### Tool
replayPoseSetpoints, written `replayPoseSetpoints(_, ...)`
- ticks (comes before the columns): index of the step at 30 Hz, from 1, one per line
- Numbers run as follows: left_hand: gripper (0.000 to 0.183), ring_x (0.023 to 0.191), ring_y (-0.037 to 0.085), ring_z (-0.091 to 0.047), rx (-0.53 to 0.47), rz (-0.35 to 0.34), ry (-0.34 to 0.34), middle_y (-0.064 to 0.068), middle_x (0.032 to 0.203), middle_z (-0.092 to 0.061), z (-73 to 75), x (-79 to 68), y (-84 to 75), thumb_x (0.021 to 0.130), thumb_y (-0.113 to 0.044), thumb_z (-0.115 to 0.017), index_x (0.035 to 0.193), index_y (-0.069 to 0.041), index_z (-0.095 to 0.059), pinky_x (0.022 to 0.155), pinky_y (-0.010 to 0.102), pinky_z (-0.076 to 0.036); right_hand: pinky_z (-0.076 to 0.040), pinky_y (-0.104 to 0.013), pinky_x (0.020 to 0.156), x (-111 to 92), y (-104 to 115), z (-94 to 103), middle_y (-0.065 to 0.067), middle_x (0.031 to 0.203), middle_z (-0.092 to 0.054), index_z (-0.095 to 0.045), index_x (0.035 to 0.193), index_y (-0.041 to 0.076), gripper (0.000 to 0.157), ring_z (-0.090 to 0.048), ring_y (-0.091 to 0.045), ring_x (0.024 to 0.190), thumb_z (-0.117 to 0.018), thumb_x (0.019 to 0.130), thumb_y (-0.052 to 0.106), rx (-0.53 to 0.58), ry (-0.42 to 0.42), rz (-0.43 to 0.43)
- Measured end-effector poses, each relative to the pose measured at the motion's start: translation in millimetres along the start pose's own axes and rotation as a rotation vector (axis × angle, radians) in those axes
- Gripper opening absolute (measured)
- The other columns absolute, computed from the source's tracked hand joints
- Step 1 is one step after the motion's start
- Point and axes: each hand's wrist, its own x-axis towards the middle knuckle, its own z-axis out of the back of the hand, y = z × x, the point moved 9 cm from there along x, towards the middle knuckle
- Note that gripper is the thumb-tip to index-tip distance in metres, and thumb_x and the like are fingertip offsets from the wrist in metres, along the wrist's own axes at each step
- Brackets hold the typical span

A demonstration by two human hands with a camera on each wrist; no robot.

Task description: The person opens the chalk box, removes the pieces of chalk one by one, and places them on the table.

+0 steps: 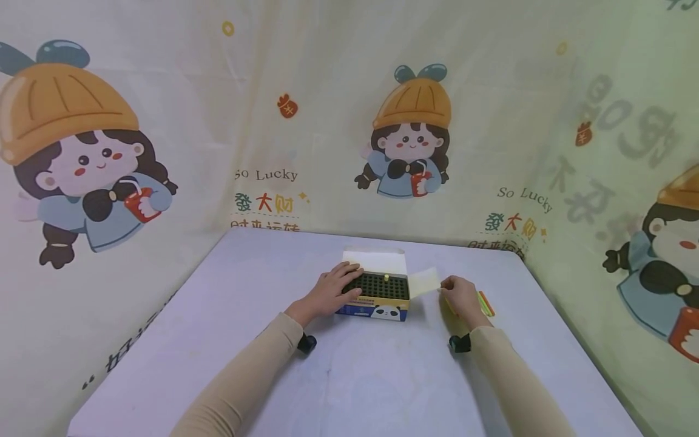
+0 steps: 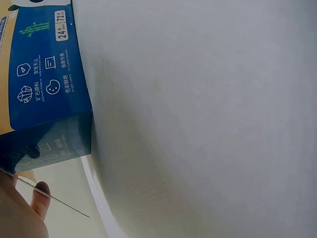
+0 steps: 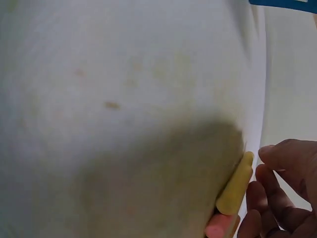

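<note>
A blue and yellow chalk box [image 1: 361,311] with a panda on its front stands on the table, its lid [image 1: 374,261] raised. Inside sits a black holder full of round holes, and one yellow chalk stick [image 1: 386,277] stands up in it. My left hand [image 1: 333,290] rests on the box's left end; the left wrist view catches part of this hand [image 2: 22,213] beside a thin flap edge. My right hand [image 1: 461,297] is right of the box, near its side flap [image 1: 424,283]. Its fingers are bent beside yellow chalk [image 3: 234,191] on the table, with nothing visible between the fingertips.
More chalk sticks, green and orange [image 1: 485,303], lie right of my right hand, partly hidden by it. A pink stick [image 3: 218,225] shows beneath the yellow one. Printed cloth [image 1: 322,139] hangs around the white table [image 1: 371,382].
</note>
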Motion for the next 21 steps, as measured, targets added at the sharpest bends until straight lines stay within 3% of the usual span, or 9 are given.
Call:
replayPoseSetpoints(5, 0.064, 0.161, 0.028, -0.011, 0.002, 0.001, -0.011, 0.002, 0.172, -0.025, 0.4, -0.4, 0.1, 0.109, -0.055, -0.04, 0.165, -0.023, -0.032, 0.12, 0.063, -0.024, -0.054, -0.041, 0.081, 3.9, 16.4, 16.2, -0.022, 0.118, -0.07, -0.07, 0.116, 0.0, 0.022, -0.064, -0.033, 0.1, -0.057, 0.103, 0.012, -0.075, -0.091, 0.104)
replayPoseSetpoints(10, 0.064, 0.161, 0.027, -0.011, 0.01, 0.007, -0.016, 0.001, 0.172, -0.025, 1.1, -1.3, 1.5, 0.109, -0.055, -0.041, 0.164, -0.024, -0.032, 0.12, 0.062, -0.024, -0.054, -0.05, 0.084, -2.2, 60.8, 45.2, -0.021, 0.115, -0.073, -0.072, 0.115, 0.0, 0.023, -0.067, -0.038, 0.104, -0.057, 0.104, 0.015, -0.082, -0.22, 0.238)
replayPoseSetpoints(13, 0.063, 0.161, 0.028, -0.012, 0.019, 0.005, -0.024, 0.001, 0.171, -0.026, 1.7, -1.2, 1.8, 0.109, -0.054, -0.041, 0.164, -0.023, -0.033, 0.12, 0.063, -0.024, -0.055, -0.05, 0.085, -7.4, 89.5, 56.6, -0.02, 0.115, -0.073, -0.071, 0.116, 0.003, 0.023, -0.068, -0.037, 0.104, -0.057, 0.104, 0.017, -0.052, -0.262, 0.277)
replayPoseSetpoints(17, 0.063, 0.161, 0.028, -0.012, 0.025, 0.003, -0.022, 0.001, 0.172, -0.025, 0.5, -0.2, 2.3, 0.109, -0.054, -0.041, 0.164, -0.024, -0.032, 0.12, 0.063, -0.024, -0.056, -0.049, 0.086, -18.0, 125.1, 55.4, -0.018, 0.113, -0.073, -0.071, 0.117, 0.003, 0.022, -0.068, -0.034, 0.101, -0.059, 0.104, 0.017, -0.032, -0.258, 0.328)
replayPoseSetpoints(21, 0.064, 0.161, 0.029, -0.012, 0.019, -0.002, -0.017, 0.002, 0.172, -0.025, -1.0, 0.4, 0.7, 0.109, -0.054, -0.041, 0.164, -0.023, -0.032, 0.12, 0.063, -0.025, -0.057, -0.049, 0.086, -32.4, 155.0, 31.8, -0.017, 0.111, -0.074, -0.072, 0.115, 0.002, 0.022, -0.069, -0.032, 0.1, -0.061, 0.104, 0.017, -0.108, -0.165, 0.396)
